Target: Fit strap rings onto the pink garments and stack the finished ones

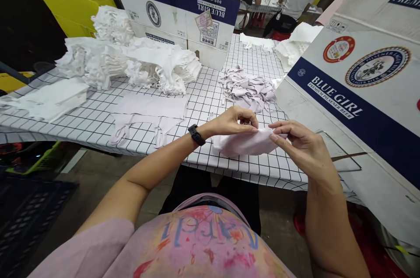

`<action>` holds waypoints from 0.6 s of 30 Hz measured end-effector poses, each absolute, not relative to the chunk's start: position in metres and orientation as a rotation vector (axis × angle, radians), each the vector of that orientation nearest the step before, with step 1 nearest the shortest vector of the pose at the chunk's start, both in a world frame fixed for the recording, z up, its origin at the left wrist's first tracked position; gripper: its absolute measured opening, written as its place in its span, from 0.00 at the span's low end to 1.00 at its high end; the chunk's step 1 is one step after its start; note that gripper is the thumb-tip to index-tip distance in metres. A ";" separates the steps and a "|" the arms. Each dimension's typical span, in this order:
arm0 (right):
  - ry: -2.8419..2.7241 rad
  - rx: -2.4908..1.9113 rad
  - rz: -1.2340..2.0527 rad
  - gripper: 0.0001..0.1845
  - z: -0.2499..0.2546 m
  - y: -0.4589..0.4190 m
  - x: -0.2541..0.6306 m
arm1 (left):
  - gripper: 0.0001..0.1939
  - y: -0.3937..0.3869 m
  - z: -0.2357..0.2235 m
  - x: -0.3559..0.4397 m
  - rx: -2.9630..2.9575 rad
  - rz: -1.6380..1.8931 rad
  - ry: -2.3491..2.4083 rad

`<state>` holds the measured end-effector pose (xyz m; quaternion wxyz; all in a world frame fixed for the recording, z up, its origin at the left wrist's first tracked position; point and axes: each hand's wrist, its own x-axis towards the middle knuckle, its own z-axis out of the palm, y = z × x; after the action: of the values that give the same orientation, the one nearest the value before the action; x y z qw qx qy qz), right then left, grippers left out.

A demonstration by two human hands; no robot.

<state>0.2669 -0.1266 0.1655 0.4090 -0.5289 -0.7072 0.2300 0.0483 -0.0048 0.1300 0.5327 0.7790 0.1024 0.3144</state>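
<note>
Both my hands hold a pale pink fabric piece above the near edge of the table. My left hand, with a black band on its wrist, pinches the top edge of the cloth between thumb and fingers. On the right end of that edge, my right hand grips the fabric with thumb and fingertips. A flat lilac camisole-like garment with straps lies left of my hands. Behind them sits a heap of lilac fabric strips.
White garments are stacked at the back left, and a flat white bundle lies nearer the left edge. Cardboard panels stand behind and on the right. A bent metal wire is beside my right wrist. People sit farther back.
</note>
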 end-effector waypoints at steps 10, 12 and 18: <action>-1.589 -1.141 0.906 0.06 0.184 -0.113 0.262 | 0.10 -0.004 0.150 0.043 1.827 0.759 0.127; -1.531 -1.033 1.005 0.06 0.190 -0.113 0.264 | 0.12 -0.002 0.156 0.032 1.796 0.697 0.147; -1.347 -0.890 1.092 0.07 0.204 -0.116 0.276 | 0.13 0.001 0.173 -0.005 1.778 0.681 0.244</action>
<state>0.2764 -0.1163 0.2042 0.5615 -0.3780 -0.5719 0.4635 -0.0047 0.0013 0.1726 0.5738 0.7585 0.1040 0.2908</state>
